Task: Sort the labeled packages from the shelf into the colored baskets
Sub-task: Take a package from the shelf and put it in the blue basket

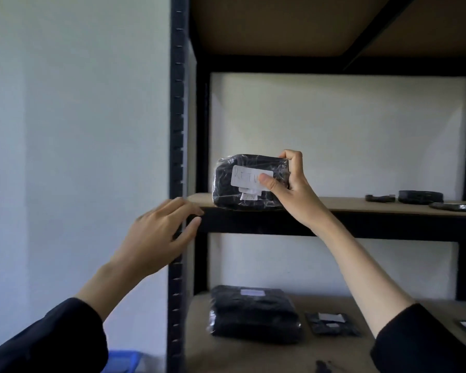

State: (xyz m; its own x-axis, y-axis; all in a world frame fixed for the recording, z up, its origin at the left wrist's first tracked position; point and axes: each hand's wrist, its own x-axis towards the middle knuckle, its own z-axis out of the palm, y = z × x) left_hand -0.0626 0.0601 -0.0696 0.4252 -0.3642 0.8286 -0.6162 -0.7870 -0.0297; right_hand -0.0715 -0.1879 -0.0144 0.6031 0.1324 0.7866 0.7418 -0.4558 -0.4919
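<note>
firmly, right hand [288, 184] pinching package [249, 181]

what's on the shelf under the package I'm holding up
On the lower shelf below the held package lies a larger black wrapped package, smaller labeled ones beside it. Their label text is unreadable.

The white label [250, 181] on the black package [249, 183] shows handwriting, perhaps "RTTU", partly hidden by a thumb.
</note>
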